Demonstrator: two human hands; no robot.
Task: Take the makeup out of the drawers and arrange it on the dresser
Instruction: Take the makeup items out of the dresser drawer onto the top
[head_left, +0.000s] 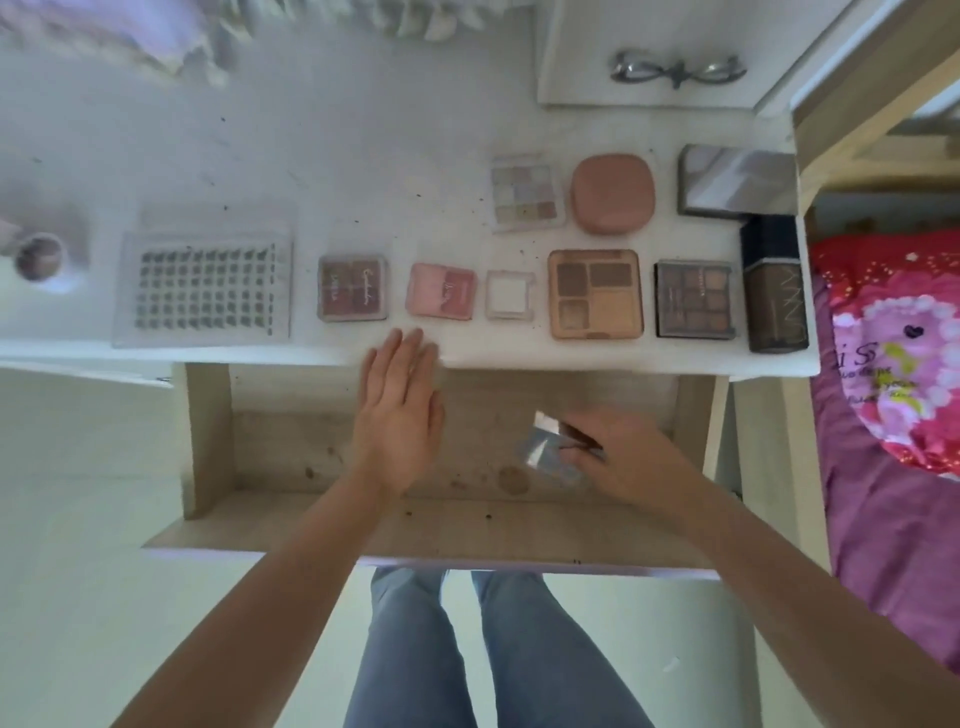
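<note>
Fingers (582, 457) of right hand (631, 460) curled around a small shiny silver compact (545, 447), held inside open drawer (467, 519), over its right half. Fingers of left hand (397, 415) straight and together, released, gripping nothing; tips reaching over front edge of white surface (311, 156), palm above drawer.

On surface, front row, left to right: clear tray of small dark pieces (205, 288), mauve palette (353, 288), pink blush duo (441, 291), small white pan (510, 294), tan palette (596, 293), dark brown palette (694, 299), dark upright-format box (774, 283) lying flat at right edge. Back row: pale eyeshadow grid (527, 190), rounded pink compact (613, 192), grey mirrored case (737, 179). All items apart, none stacked.

Drawer bottom stained, with specks of debris. Bed with pink cover (893, 364) at right of dresser.
</note>
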